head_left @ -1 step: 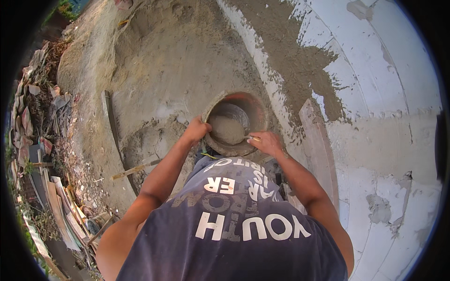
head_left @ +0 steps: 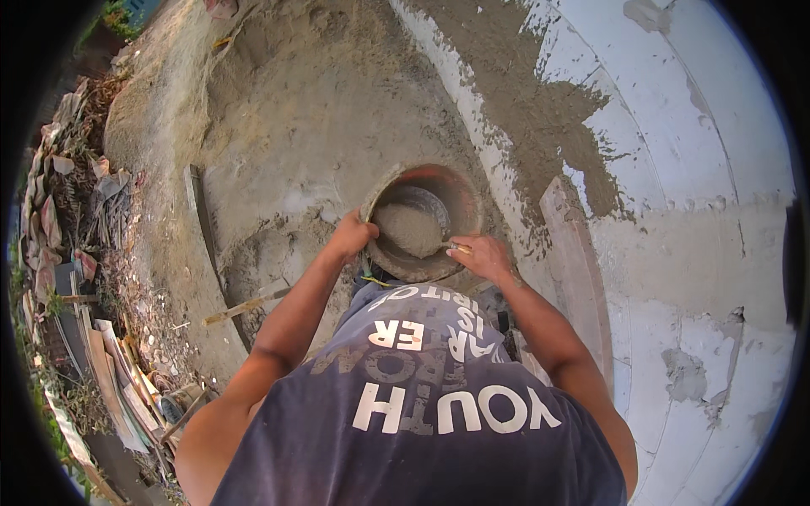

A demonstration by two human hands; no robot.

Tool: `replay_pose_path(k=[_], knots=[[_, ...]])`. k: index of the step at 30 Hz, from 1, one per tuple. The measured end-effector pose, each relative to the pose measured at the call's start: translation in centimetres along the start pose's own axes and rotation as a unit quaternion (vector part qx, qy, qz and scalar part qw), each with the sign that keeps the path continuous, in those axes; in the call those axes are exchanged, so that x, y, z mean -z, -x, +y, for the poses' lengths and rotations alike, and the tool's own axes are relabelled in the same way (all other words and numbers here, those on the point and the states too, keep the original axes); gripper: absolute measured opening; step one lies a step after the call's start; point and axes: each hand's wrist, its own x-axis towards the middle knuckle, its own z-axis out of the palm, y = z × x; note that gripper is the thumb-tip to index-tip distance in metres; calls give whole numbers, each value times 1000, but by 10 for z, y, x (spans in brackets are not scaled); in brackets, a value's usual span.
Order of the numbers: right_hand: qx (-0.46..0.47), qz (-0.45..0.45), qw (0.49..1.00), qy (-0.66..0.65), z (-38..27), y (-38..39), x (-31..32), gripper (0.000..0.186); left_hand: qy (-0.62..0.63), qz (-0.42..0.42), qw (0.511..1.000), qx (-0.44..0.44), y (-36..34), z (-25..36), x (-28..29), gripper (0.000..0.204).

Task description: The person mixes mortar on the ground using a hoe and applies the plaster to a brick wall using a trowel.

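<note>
A round, mortar-smeared bucket (head_left: pixel 469 202) with a reddish inner wall stands tilted in front of me, close to my shirt. Wet grey mortar (head_left: pixel 408 231) lies inside it. My left hand (head_left: pixel 353 236) is closed on the left side of the rim. At the right side, my right hand (head_left: pixel 483 256) grips a tool by its short, pale wooden handle (head_left: pixel 458 248). The tool's working end is lost in the mortar, so its kind is not clear.
Mortar is spread on the pale block wall (head_left: pixel 675 160) at right, where a board (head_left: pixel 575 261) leans. Sand (head_left: pixel 287 110) covers the ground ahead. A long plank (head_left: pixel 207 228) and a stick (head_left: pixel 245 307) lie left, with scrap wood and rubbish (head_left: pixel 118 363) beyond.
</note>
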Motion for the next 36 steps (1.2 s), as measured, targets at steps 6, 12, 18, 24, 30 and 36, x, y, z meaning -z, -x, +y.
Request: replay_pose_path(k=[6,12,18,24,30,36], knots=[[-16,72,996,59,-5,-7,4,40,108,45,993,15,1,-27,2,63],[-3,25,1000,2,-7,-18,37,39,132,75,988,25,5,-29,16,55],[-49,-49,969,-238,7,-78,142,40,154,143,978,3,17,-27,36,52],[-116,351,929,-6,150,-153,319,50,161,135,978,0,-2,-33,22,53],[-136,331,930,87,11,-47,354,49,138,143,980,-16,8,-42,28,51],[-1,1,943,331,-8,-58,145,34,43,72,996,-18,-10,-15,-18,58]])
